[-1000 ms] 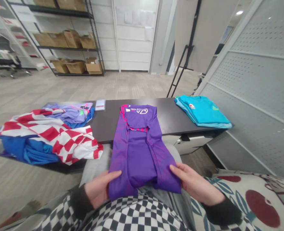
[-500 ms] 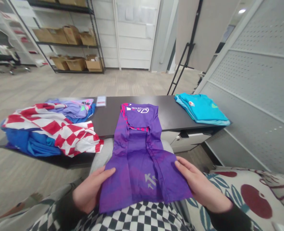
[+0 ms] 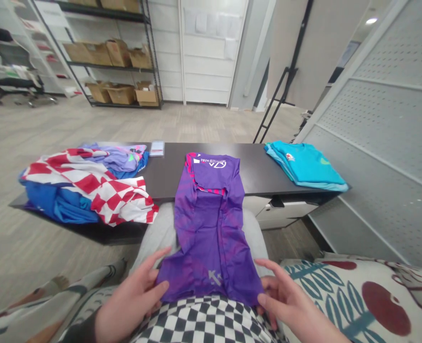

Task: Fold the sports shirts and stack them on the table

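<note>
Left hand [image 3: 130, 305] and right hand [image 3: 289, 305] are seen spread at the lower hem [image 3: 211, 290] of a light, soft, slippery-looking purple polyester jersey [image 3: 211, 228], laid over a dark tabletop [image 3: 261, 171]; hold is best taken there.

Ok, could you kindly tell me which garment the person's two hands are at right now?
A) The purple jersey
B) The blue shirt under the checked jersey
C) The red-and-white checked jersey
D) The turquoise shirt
A: the left hand and the right hand are both at the lower end of the purple jersey.
</note>
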Available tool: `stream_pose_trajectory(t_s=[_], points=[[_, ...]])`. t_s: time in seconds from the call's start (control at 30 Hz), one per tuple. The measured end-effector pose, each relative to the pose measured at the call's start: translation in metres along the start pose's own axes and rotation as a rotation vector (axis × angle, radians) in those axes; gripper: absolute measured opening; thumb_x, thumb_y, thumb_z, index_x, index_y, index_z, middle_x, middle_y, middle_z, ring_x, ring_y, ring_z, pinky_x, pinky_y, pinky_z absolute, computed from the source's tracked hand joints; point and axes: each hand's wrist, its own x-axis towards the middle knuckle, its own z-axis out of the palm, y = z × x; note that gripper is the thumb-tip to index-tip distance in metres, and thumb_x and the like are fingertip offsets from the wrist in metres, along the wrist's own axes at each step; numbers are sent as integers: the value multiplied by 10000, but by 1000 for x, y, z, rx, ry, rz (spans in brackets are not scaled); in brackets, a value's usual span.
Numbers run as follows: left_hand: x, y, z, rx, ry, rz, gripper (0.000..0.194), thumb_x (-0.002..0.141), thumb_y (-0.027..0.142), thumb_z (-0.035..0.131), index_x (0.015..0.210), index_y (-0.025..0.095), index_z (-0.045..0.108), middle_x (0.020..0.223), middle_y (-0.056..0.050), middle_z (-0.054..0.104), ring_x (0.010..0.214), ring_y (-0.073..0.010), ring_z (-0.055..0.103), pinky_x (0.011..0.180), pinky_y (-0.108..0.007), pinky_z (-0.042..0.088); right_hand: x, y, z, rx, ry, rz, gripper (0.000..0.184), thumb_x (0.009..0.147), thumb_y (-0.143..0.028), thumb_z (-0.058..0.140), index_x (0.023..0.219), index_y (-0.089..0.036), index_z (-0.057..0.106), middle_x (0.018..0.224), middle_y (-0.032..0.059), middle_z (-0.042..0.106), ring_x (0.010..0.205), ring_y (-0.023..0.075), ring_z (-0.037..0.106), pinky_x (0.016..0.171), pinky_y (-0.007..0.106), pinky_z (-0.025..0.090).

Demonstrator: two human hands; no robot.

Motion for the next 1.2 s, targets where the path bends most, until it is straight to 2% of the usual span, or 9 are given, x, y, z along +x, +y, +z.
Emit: stream_pose_trajectory(t_s=[0.1,0.2,0.3,0.4,0.6,0.73,0.9,1.03,1.2], points=[[-8,0,-12,282,-69,97,507,807,302,809,1314,297,823,1210,-53,829,934,-245,757,870,-348,631,-10,-13,-7,-268,-121,-37,536,882,-342,824,1413,-313,757,1240,90,800,1065,286,778,939,418,656],[-1,1,-24,493,-116,242,565,777,162,727,1299,339,849,1301,-41,823,1095,-274,757,1032,-378,608,-4,-20,-9,-561,-148,-145,550,879,-166,686,1381,-354,809,1354,80,806,1232,310,754,1141,468,567],[15,7,-30,662,-203,423,517,815,113,658,1237,329,866,1191,-46,846,1146,-270,750,1076,-357,577,10,-25,-11,-680,-138,-313,505,866,-103,606,1239,-326,863,1208,85,840,1152,290,772,1089,435,581],[26,21,-32,812,-246,537,381,911,141,626,1162,299,865,1005,-54,817,981,-241,737,932,-307,583,20,-38,-18,-693,-100,-420,298,940,-176,652,1106,-305,864,1032,87,813,999,268,767,918,375,613],[50,87,-45,649,9,749,277,1067,316,573,1147,277,835,1298,-107,752,1197,-258,688,1053,-335,566,47,-106,-43,-483,167,-534,219,1017,-500,729,1070,-310,824,1238,141,777,1196,346,717,1066,466,589],[120,160,-61,595,77,791,322,1104,420,546,1186,243,801,1216,-98,788,1142,-254,711,1076,-344,561,119,-172,-63,-399,278,-554,347,1008,-614,717,1100,-290,803,1082,107,799,1035,316,722,972,444,610],[270,239,-81,777,218,810,404,1097,408,464,1174,175,784,1207,-117,796,1164,-258,713,1127,-389,541,272,-235,-87,-520,379,-649,305,1038,-487,611,1125,-234,756,1078,79,801,1090,278,721,1032,407,581],[366,244,-89,1011,368,618,389,1033,333,530,1244,153,803,1437,-187,741,1373,-326,644,1259,-506,441,365,-231,-96,-848,580,-484,215,969,-299,629,1104,-196,761,1245,146,790,1246,301,702,1167,449,510],[412,214,-104,1070,502,565,593,1052,455,552,1553,152,649,1594,-193,635,1460,-379,556,1249,-535,436,401,-196,-106,-966,711,-436,401,1006,-347,620,1355,-160,686,1391,206,735,1301,335,683,1173,466,494]])
